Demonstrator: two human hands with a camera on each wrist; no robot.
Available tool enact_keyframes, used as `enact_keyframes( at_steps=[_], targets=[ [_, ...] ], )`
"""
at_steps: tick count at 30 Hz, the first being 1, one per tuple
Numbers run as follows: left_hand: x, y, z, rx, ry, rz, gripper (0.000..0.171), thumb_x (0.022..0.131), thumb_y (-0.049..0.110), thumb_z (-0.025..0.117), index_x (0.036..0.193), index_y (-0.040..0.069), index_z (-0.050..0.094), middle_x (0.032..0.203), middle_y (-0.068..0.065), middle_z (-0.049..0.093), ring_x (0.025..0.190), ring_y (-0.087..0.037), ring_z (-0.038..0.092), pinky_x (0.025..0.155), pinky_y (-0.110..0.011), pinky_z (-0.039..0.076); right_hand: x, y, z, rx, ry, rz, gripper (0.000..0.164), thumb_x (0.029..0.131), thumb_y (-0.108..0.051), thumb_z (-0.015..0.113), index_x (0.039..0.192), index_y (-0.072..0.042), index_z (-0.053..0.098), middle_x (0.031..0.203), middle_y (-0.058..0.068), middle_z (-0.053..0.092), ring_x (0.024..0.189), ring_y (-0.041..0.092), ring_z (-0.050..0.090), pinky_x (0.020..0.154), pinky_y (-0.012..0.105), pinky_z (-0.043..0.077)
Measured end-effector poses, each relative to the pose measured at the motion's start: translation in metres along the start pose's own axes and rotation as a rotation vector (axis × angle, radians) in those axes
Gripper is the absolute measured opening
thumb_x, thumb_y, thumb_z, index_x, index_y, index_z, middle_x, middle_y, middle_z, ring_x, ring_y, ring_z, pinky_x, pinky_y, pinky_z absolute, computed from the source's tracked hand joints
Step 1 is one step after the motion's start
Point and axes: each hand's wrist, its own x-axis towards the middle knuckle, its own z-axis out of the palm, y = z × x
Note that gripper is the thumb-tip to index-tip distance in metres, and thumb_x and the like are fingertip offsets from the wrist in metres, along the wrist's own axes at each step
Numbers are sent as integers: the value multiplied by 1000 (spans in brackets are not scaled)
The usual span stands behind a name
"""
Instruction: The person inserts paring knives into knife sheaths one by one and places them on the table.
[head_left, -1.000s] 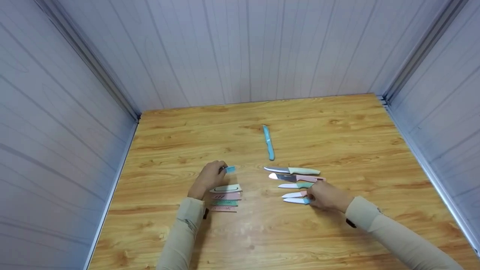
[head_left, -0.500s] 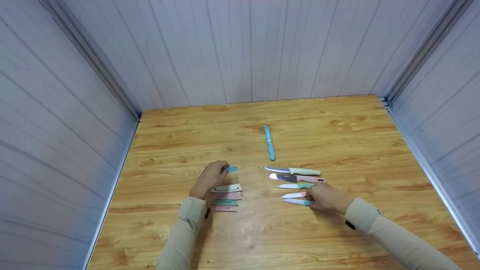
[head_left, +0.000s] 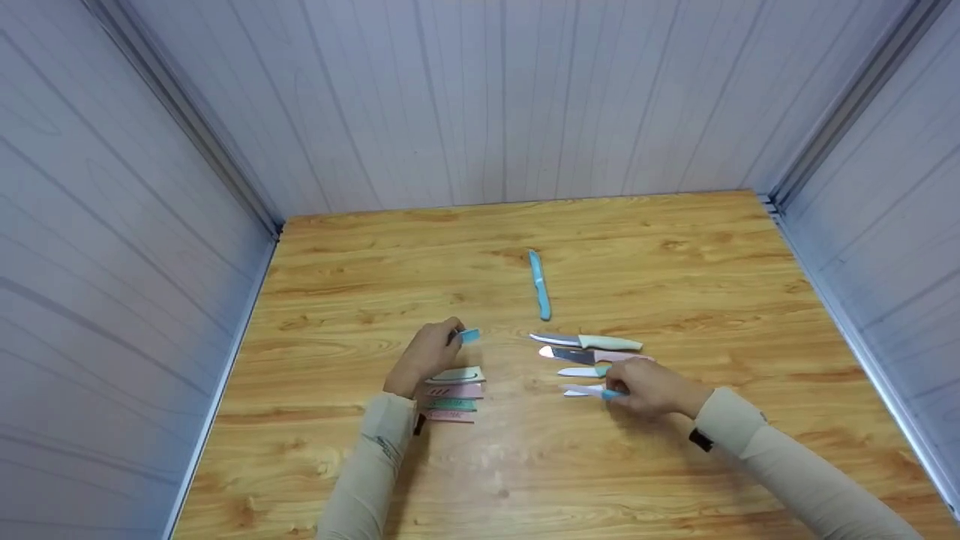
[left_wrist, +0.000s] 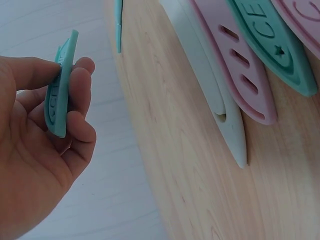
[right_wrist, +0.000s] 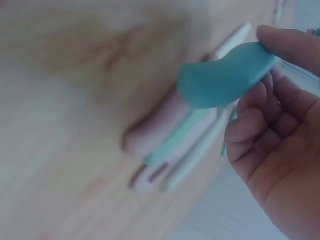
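Two hands hold things over the wood-grain bench (head_left: 495, 465). The left hand (head_left: 426, 352), left of the bench's middle, pinches a small blue cover (left_wrist: 62, 92) between thumb and curled fingers, raised off the surface, one end pointing towards the right edge. The right hand (head_left: 654, 388), well inside the right edge, grasps a blue-handled knife (right_wrist: 222, 77) by its handle between thumb and fingers; this knife is held above the bench, its pale blade pointing towards the left edge and overlapping a small pink-handled knife (right_wrist: 155, 125) in the head view.

Four more covers lie side by side near the left hand. Counting from the far edge: a white cover (left_wrist: 205, 75), a slotted pink cover (left_wrist: 240, 70), a green cover (left_wrist: 272, 45) and a lettered pink cover (left_wrist: 306, 22).

Beyond the small pink-handled knife, towards the far edge, lie a green-handled knife (head_left: 579, 372), a larger pink-handled knife (head_left: 577, 356) with a dark blade, and a long knife with a pale green handle (head_left: 609, 343). Farther on, a blue knife (head_left: 539, 289) lies apart, pointing at the far edge. Pale panelled walls (head_left: 420, 105) rise along the far, left and right edges.
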Motion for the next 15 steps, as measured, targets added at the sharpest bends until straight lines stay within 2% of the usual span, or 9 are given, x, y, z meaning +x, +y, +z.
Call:
enact_keyframes(
  at_steps=[7,15],
  targets=[
    [3,9,-3,-51,-2,9,20,101,14,39,109,6,56,77,-5,58,54,-12,42,51,-28,35,12,-3,-24,88,50,54,8,90,-18,65,89,-14,58,75,-6,49,62,8,42,55,27,38],
    [7,17,-4,-124,-8,50,22,103,15,34,110,7,52,75,-3,56,49,-11,37,48,-26,33,30,-3,-43,149,74,105,7,96,-16,55,101,-11,55,91,-1,57,70,13,50,61,31,43]
  ],
)
